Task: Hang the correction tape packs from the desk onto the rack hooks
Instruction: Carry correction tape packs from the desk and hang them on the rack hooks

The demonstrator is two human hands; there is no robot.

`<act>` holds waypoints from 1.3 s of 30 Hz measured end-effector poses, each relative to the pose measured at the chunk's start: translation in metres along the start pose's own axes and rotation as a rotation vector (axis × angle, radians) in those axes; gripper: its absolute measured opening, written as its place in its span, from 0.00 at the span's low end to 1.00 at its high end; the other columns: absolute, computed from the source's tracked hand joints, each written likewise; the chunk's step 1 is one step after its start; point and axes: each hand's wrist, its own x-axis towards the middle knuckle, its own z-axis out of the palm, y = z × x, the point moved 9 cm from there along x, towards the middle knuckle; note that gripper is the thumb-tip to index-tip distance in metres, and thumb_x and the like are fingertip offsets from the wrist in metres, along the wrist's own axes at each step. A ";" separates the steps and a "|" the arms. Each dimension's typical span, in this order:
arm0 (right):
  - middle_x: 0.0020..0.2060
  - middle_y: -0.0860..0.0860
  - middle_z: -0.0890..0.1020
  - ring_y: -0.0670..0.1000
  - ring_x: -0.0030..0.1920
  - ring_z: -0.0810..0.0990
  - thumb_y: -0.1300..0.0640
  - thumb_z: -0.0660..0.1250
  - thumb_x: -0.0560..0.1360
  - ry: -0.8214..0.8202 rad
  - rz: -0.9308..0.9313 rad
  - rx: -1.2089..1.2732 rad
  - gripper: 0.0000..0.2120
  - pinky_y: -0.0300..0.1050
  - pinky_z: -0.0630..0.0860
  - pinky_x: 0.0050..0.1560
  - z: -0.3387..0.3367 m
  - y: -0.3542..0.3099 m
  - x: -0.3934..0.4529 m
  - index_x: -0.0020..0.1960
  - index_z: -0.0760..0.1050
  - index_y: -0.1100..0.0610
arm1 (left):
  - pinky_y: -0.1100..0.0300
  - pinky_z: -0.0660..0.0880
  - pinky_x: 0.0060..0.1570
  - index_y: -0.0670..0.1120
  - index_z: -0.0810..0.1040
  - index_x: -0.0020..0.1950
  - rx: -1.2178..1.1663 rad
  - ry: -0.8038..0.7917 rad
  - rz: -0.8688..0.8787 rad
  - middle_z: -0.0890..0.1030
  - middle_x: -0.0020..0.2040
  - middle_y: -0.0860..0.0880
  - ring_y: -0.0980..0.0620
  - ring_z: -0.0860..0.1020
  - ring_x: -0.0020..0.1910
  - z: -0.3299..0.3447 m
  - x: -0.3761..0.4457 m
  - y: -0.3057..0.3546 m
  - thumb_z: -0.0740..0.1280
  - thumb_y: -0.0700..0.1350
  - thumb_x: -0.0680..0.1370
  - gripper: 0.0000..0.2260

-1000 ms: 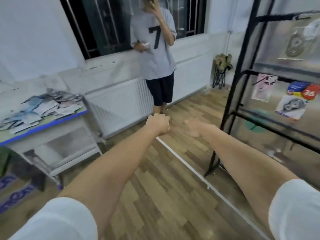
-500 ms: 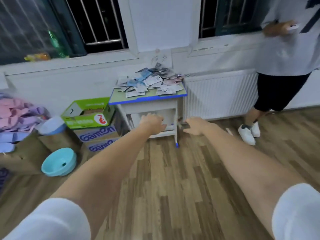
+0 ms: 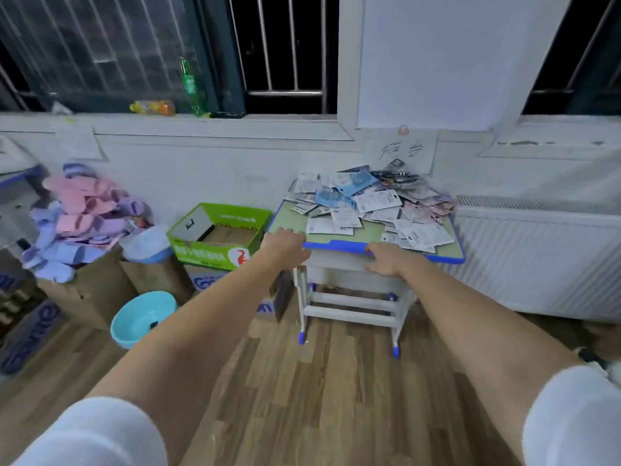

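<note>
We are looking at a room lit evenly by cool, bluish indoor light, while the barred window panes [image 3: 282, 45] are showing only black outside. Shadows are staying soft; a faint one is lying under the small blue-edged desk [image 3: 383, 248]. We are seeing slight overall softness, with the scattered paper-backed packs [image 3: 373, 203] blurring together so their print is unreadable. The wide lens is bending the white windowsill [image 3: 168, 127] and stretching the white sleeves at the bottom corners, which are looking smeared.
</note>
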 end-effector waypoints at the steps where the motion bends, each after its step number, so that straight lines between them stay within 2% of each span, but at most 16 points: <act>1: 0.72 0.59 0.66 0.59 0.69 0.67 0.49 0.60 0.80 -0.017 -0.009 -0.001 0.27 0.50 0.65 0.68 -0.002 -0.002 0.020 0.75 0.59 0.59 | 0.49 0.66 0.63 0.48 0.68 0.70 -0.003 0.005 -0.005 0.72 0.66 0.43 0.43 0.68 0.67 -0.003 0.018 -0.007 0.56 0.55 0.81 0.21; 5: 0.73 0.58 0.64 0.59 0.69 0.67 0.49 0.60 0.80 -0.069 0.001 0.021 0.28 0.51 0.67 0.67 -0.014 0.003 0.101 0.75 0.58 0.58 | 0.50 0.67 0.62 0.47 0.67 0.71 -0.033 -0.015 -0.010 0.72 0.67 0.43 0.43 0.69 0.67 -0.005 0.097 -0.037 0.56 0.56 0.81 0.21; 12: 0.72 0.59 0.65 0.59 0.69 0.67 0.51 0.60 0.80 -0.058 0.122 0.117 0.27 0.49 0.66 0.66 -0.049 0.036 0.232 0.76 0.57 0.58 | 0.51 0.68 0.62 0.47 0.67 0.71 -0.022 -0.043 0.056 0.72 0.67 0.43 0.44 0.68 0.67 0.010 0.242 -0.069 0.55 0.55 0.82 0.20; 20: 0.70 0.60 0.66 0.59 0.68 0.68 0.51 0.60 0.81 -0.102 0.230 0.229 0.26 0.47 0.67 0.64 -0.056 0.079 0.346 0.74 0.59 0.61 | 0.52 0.67 0.62 0.47 0.68 0.70 -0.126 -0.118 0.115 0.72 0.67 0.44 0.45 0.70 0.66 0.046 0.376 -0.062 0.56 0.53 0.81 0.19; 25: 0.69 0.60 0.69 0.59 0.67 0.70 0.53 0.61 0.80 -0.040 0.293 0.406 0.25 0.47 0.69 0.62 -0.062 0.111 0.417 0.72 0.62 0.63 | 0.53 0.69 0.56 0.45 0.72 0.64 -0.153 -0.121 0.101 0.75 0.62 0.44 0.44 0.73 0.61 0.046 0.455 -0.044 0.55 0.46 0.80 0.15; 27: 0.61 0.59 0.76 0.58 0.62 0.74 0.57 0.62 0.79 0.034 0.302 0.528 0.18 0.45 0.70 0.54 -0.066 0.122 0.444 0.66 0.69 0.63 | 0.53 0.68 0.57 0.44 0.71 0.65 -0.188 -0.129 0.108 0.74 0.64 0.44 0.44 0.71 0.62 0.052 0.480 -0.034 0.56 0.47 0.80 0.16; 29: 0.46 0.57 0.78 0.57 0.51 0.76 0.57 0.65 0.77 0.100 0.412 0.698 0.10 0.44 0.69 0.45 -0.064 0.140 0.463 0.53 0.73 0.64 | 0.52 0.67 0.58 0.45 0.70 0.67 -0.219 -0.142 0.136 0.73 0.66 0.45 0.44 0.70 0.64 0.057 0.499 -0.021 0.58 0.48 0.80 0.17; 30: 0.44 0.57 0.77 0.56 0.48 0.76 0.55 0.66 0.77 0.133 0.482 0.792 0.11 0.46 0.71 0.45 -0.061 0.149 0.470 0.50 0.72 0.64 | 0.52 0.67 0.60 0.45 0.69 0.68 -0.218 -0.144 0.149 0.72 0.67 0.45 0.44 0.69 0.65 0.060 0.507 -0.015 0.59 0.49 0.79 0.18; 31: 0.46 0.59 0.78 0.57 0.48 0.77 0.54 0.67 0.76 0.167 0.542 0.890 0.14 0.49 0.74 0.47 -0.056 0.157 0.477 0.52 0.73 0.65 | 0.51 0.66 0.61 0.46 0.68 0.69 -0.209 -0.152 0.160 0.71 0.67 0.46 0.45 0.69 0.65 0.062 0.514 -0.010 0.60 0.50 0.79 0.19; 32: 0.50 0.60 0.79 0.58 0.50 0.79 0.53 0.68 0.75 0.198 0.595 0.983 0.19 0.50 0.76 0.49 -0.052 0.164 0.484 0.57 0.72 0.66 | 0.50 0.66 0.62 0.46 0.68 0.70 -0.202 -0.162 0.165 0.71 0.68 0.46 0.45 0.68 0.66 0.064 0.519 -0.006 0.61 0.52 0.79 0.21; 34: 0.56 0.60 0.79 0.57 0.51 0.80 0.51 0.69 0.74 0.247 0.669 1.112 0.27 0.49 0.77 0.45 -0.050 0.170 0.491 0.65 0.68 0.67 | 0.49 0.64 0.64 0.48 0.66 0.71 -0.194 -0.188 0.162 0.70 0.68 0.47 0.44 0.67 0.67 0.072 0.528 -0.002 0.61 0.57 0.78 0.24; 36: 0.58 0.60 0.77 0.56 0.51 0.78 0.51 0.70 0.74 0.288 0.728 1.177 0.30 0.46 0.75 0.44 -0.052 0.172 0.493 0.67 0.64 0.68 | 0.48 0.63 0.65 0.49 0.66 0.71 -0.178 -0.193 0.154 0.69 0.69 0.47 0.45 0.66 0.67 0.079 0.533 -0.002 0.62 0.60 0.77 0.26; 39: 0.66 0.62 0.68 0.60 0.63 0.72 0.50 0.72 0.72 0.299 0.808 1.164 0.37 0.48 0.73 0.54 -0.050 0.179 0.493 0.70 0.57 0.67 | 0.48 0.62 0.64 0.50 0.68 0.70 -0.138 -0.191 0.145 0.69 0.67 0.46 0.45 0.65 0.67 0.083 0.535 -0.004 0.62 0.59 0.76 0.25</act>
